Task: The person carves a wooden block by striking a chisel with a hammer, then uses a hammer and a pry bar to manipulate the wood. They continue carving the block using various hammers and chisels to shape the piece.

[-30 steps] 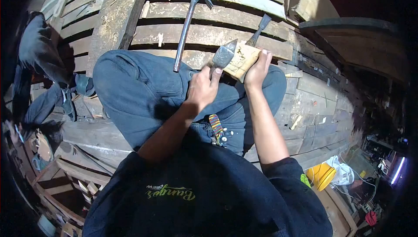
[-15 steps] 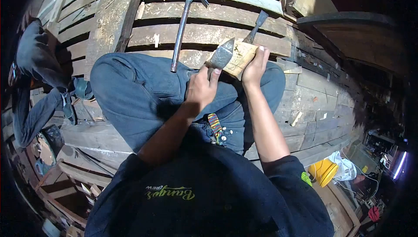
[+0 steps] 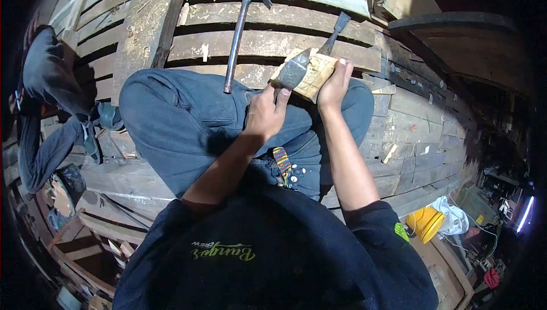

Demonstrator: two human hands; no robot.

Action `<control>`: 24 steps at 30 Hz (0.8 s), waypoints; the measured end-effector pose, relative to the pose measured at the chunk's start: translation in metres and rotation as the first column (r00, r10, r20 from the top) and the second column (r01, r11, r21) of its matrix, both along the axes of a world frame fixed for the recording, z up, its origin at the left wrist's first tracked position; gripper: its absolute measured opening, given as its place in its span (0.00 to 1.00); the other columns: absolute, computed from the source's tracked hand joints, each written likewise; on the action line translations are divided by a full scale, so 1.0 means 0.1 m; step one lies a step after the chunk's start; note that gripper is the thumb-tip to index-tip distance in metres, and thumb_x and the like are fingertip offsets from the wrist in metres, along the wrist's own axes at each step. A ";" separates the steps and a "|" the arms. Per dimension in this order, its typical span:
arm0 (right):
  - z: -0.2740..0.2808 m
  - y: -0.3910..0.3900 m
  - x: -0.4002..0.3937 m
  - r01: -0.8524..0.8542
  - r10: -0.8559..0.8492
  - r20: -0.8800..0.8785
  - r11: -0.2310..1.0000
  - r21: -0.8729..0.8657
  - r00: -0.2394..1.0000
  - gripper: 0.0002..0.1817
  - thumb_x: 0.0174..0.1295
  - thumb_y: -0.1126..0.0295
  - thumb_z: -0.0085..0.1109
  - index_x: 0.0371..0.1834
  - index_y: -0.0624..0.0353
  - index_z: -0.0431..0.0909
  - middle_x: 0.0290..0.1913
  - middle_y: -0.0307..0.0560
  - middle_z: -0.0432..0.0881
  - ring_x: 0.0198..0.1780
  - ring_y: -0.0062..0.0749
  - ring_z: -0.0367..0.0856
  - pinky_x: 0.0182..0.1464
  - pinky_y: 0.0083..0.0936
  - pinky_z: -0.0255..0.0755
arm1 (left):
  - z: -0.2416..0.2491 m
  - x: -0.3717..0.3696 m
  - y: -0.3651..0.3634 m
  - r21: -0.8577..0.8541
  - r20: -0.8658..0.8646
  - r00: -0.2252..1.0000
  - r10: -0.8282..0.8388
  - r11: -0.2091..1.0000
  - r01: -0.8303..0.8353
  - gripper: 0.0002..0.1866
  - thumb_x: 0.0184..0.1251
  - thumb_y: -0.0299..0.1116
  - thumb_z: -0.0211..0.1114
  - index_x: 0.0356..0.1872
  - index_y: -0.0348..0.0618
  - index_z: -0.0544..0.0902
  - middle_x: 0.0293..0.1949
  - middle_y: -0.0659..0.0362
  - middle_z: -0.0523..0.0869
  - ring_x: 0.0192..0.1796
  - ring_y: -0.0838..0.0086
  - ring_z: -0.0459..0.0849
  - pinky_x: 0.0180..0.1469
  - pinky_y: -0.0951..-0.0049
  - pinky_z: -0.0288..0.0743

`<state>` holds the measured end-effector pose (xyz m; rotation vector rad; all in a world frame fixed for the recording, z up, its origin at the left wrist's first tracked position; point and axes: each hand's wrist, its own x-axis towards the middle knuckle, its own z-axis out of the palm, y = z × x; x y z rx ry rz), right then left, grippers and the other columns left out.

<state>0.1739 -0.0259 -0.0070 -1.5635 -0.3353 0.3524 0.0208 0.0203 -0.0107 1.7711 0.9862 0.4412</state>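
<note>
Clothing of another person [image 3: 51,65] fills the left edge of the frame, soft and grey, with more of a denim leg [image 3: 48,150] in view than a second ago. Moving right, I have a thick rough beam [image 3: 151,19] sprinkled with curled shavings, its straight edge dropping into shadow. Next, at upper centre, a claw hammer [image 3: 236,42] lies where it was half a second back: dark metal head, smooth round handle, its end by the wearer's trousers. Pale, scuffed slats [image 3: 273,42] run under it with black gaps between them, and there is open room between the handle and the work.

Mid-frame, my left hand [image 3: 265,112] has its grip closed on the lower end of a dark blade [image 3: 293,69], pitted and pointed; its tip has swung slightly rightward. The blade overlaps the left part of a wooden block [image 3: 319,76], yellowish, squared and chipped on top; I can't tell whether they touch. A flared metal tool [image 3: 332,37] projects beyond the block's upper edge. My right hand [image 3: 335,88] is clamped round the block's right end. Farther right, worn planks [image 3: 421,139] leave clear space.
</note>
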 end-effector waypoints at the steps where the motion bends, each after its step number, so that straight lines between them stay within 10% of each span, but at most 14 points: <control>1: -0.03 0.02 0.03 0.001 -0.001 0.006 1.000 0.006 1.000 0.16 0.76 0.59 0.35 0.41 0.61 0.67 0.39 0.45 0.70 0.43 0.26 0.68 0.52 0.26 0.63 | 0.04 0.02 0.00 -0.012 0.038 0.999 0.007 1.000 -0.007 0.24 0.72 0.50 0.53 0.42 0.32 0.76 0.31 0.35 0.81 0.39 0.38 0.80 0.40 0.46 0.72; 8: -0.04 0.00 0.00 0.019 -0.005 0.150 0.996 -0.087 0.989 0.18 0.76 0.57 0.34 0.41 0.62 0.66 0.38 0.46 0.70 0.42 0.29 0.67 0.52 0.27 0.62 | -0.04 -0.07 0.00 -0.139 0.210 0.968 0.138 0.984 -0.111 0.22 0.74 0.46 0.52 0.38 0.32 0.79 0.23 0.42 0.79 0.26 0.50 0.80 0.30 0.56 0.70; 11: -0.09 -0.01 0.02 0.010 -0.002 0.152 0.998 -0.058 0.988 0.18 0.76 0.57 0.34 0.41 0.62 0.66 0.38 0.47 0.70 0.43 0.30 0.67 0.52 0.27 0.62 | 0.05 -0.11 0.01 -0.158 0.334 0.938 0.089 0.987 -0.037 0.23 0.75 0.50 0.52 0.29 0.38 0.73 0.19 0.61 0.75 0.22 0.79 0.71 0.24 0.74 0.64; 13: -0.09 0.00 0.03 0.008 -0.002 0.127 0.999 -0.044 0.992 0.18 0.76 0.57 0.34 0.41 0.61 0.66 0.38 0.46 0.70 0.43 0.29 0.67 0.52 0.27 0.63 | 0.08 0.02 -0.02 -0.001 0.109 0.993 0.045 0.999 -0.046 0.21 0.72 0.46 0.54 0.43 0.33 0.78 0.26 0.38 0.81 0.33 0.41 0.81 0.35 0.51 0.73; 14: -0.07 -0.04 0.01 0.000 0.004 0.099 0.999 -0.034 0.995 0.18 0.76 0.57 0.35 0.41 0.61 0.66 0.38 0.45 0.70 0.42 0.28 0.68 0.52 0.27 0.63 | 0.04 0.01 -0.01 0.045 -0.016 0.999 -0.031 0.999 0.031 0.21 0.72 0.47 0.54 0.43 0.34 0.78 0.30 0.36 0.81 0.39 0.38 0.80 0.39 0.47 0.72; 20: -0.07 0.00 0.03 0.010 0.000 0.154 0.998 -0.063 0.988 0.18 0.76 0.57 0.35 0.41 0.62 0.68 0.38 0.45 0.71 0.42 0.28 0.68 0.52 0.27 0.63 | -0.01 -0.03 0.05 -0.031 0.048 0.997 0.058 0.998 -0.057 0.25 0.73 0.49 0.53 0.28 0.33 0.76 0.22 0.41 0.78 0.26 0.46 0.78 0.30 0.55 0.69; 21: -0.09 -0.01 0.01 0.007 0.003 0.146 0.998 -0.069 0.989 0.18 0.76 0.57 0.35 0.41 0.62 0.68 0.38 0.45 0.71 0.42 0.28 0.68 0.52 0.27 0.63 | 0.00 -0.04 0.03 -0.062 0.122 0.989 0.088 0.995 -0.081 0.23 0.77 0.44 0.49 0.24 0.37 0.72 0.18 0.57 0.74 0.20 0.73 0.70 0.24 0.66 0.64; 24: -0.07 0.00 0.02 0.027 -0.020 0.129 0.998 -0.052 0.991 0.17 0.76 0.59 0.35 0.40 0.63 0.68 0.38 0.47 0.71 0.43 0.29 0.68 0.52 0.28 0.63 | 0.07 -0.12 0.04 -0.225 0.184 0.976 0.112 0.972 -0.069 0.25 0.74 0.48 0.52 0.29 0.32 0.75 0.21 0.42 0.77 0.24 0.52 0.77 0.30 0.56 0.69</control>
